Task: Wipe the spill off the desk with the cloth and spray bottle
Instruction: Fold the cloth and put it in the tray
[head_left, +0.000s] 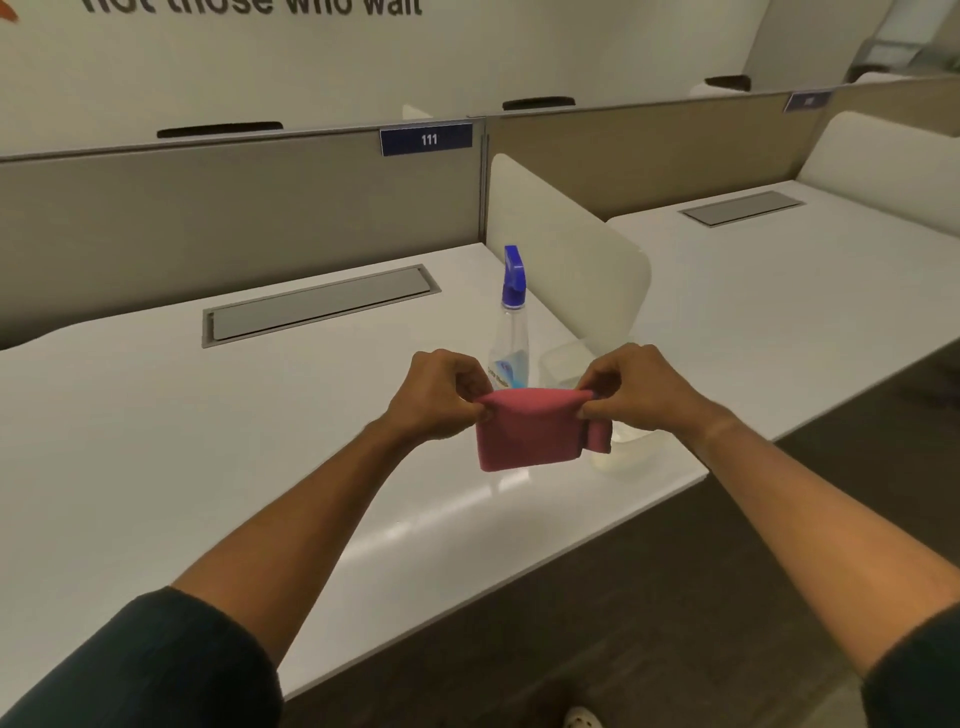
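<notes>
Both hands hold a pink cloth (530, 431) up above the desk (156, 441), left hand (441, 395) and right hand (631, 387) each pinching a top corner, seemingly to fold it. The bottle (511, 322) stands just behind, untouched.

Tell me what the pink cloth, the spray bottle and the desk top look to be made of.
Cloth: soft fabric, maybe microfibre; matte, folds limply. Spray bottle: clear plastic body, see-through, with an opaque blue plastic nozzle. Desk: smooth white laminate or similar; faintly glossy, shows reflections.

Spray bottle (511, 322) and clear container (563, 371) (far right) block the desk (208, 441).
</notes>
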